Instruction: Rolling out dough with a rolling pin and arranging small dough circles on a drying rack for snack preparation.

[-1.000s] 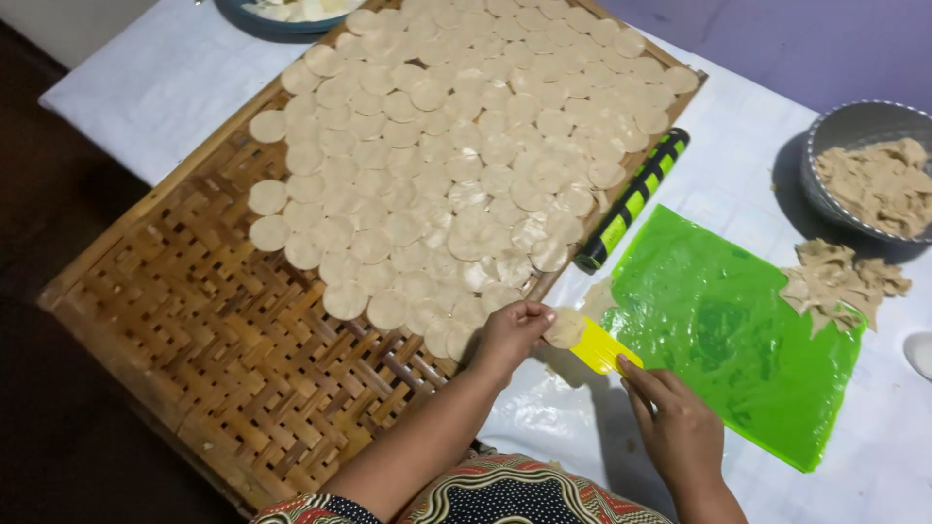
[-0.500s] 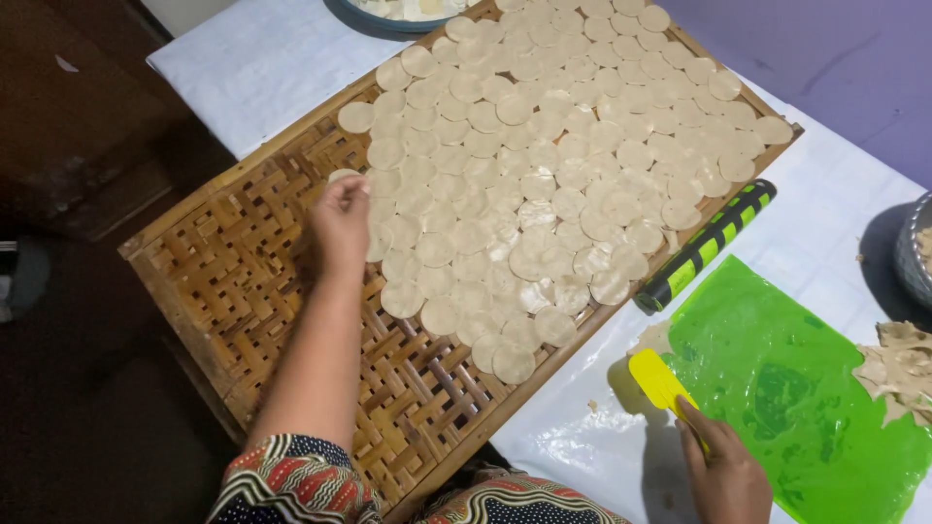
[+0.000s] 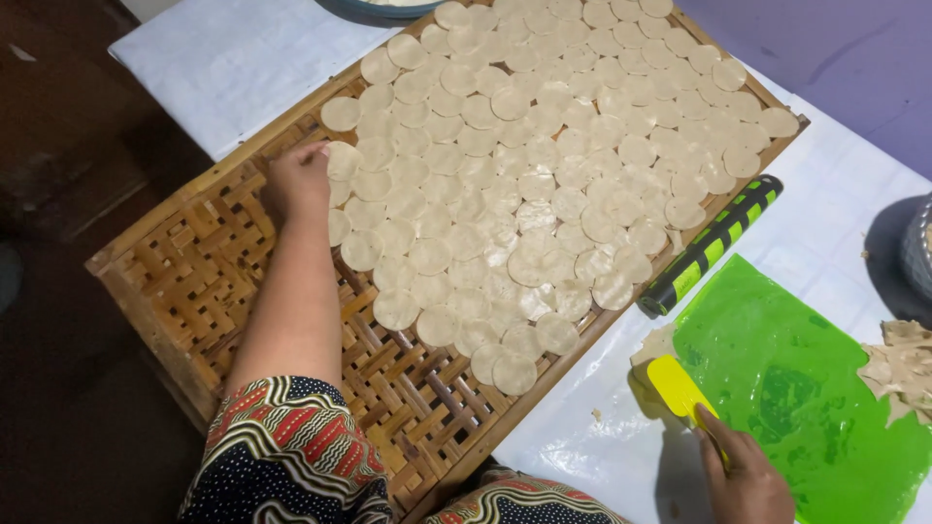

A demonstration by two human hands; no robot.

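A white-covered table (image 3: 243, 58) carries everything here, and most of it is taken up by a large woven bamboo tray (image 3: 194, 281) set at a slant, its upper and right parts covered with many thin, pale dough rounds (image 3: 544, 165) laid edge to edge and partly overlapping. To the right of the tray, a bright green mat (image 3: 796, 388) lies flat on the cloth, with a heap of ragged dough scraps (image 3: 898, 364) at its right edge. A black rolling pin with green stripes (image 3: 714, 243) lies between the tray's lower right rim and the mat, just beside both. The left hand (image 3: 299, 180) reaches across the bare weave to the left edge of the rounds, its fingers bent down and pinched on a single dough round (image 3: 340, 160) that lies on the tray there. The right hand (image 3: 743, 475), low at the mat's near left corner, grips a small yellow scraper (image 3: 680, 388), whose blade rests over a pale bit of dough (image 3: 652, 344) at the mat's edge.
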